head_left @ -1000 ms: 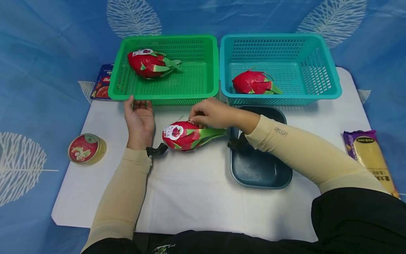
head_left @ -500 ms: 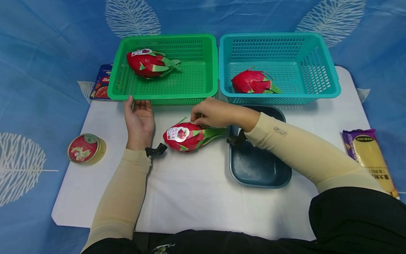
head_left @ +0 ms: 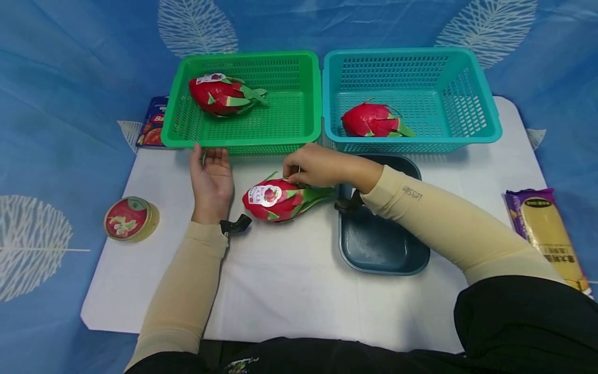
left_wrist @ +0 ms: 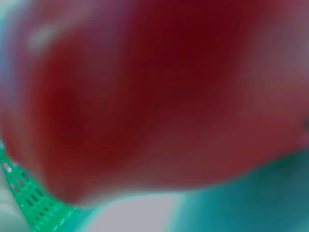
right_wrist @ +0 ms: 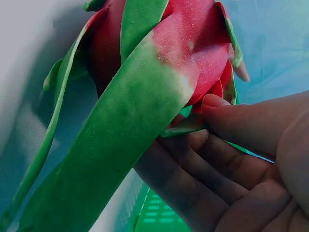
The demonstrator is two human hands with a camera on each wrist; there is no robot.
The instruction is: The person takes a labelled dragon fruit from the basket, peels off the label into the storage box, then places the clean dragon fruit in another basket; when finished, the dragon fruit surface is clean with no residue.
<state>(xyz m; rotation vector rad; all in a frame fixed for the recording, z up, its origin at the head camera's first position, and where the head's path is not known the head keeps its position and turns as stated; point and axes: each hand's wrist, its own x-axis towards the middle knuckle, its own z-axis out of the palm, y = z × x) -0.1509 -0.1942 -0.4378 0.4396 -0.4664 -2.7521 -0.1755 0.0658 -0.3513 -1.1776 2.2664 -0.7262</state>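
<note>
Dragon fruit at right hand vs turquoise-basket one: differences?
The held red dragon fruit shows a white label; the unheld red dragon fruit shows none. The first is pinched by the right hand; the second lies in the turquoise plastic basket. The first's green leaves look longer than the second's. Both are red.

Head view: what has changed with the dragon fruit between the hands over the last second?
The dragon fruit has turned slightly: its white label has swung away from the left tip and shows more fully. The right hand pinches it throughout, with nothing newly gripped or released. The left hand stays by the green basket, and the fruit in both baskets is unchanged.
</note>
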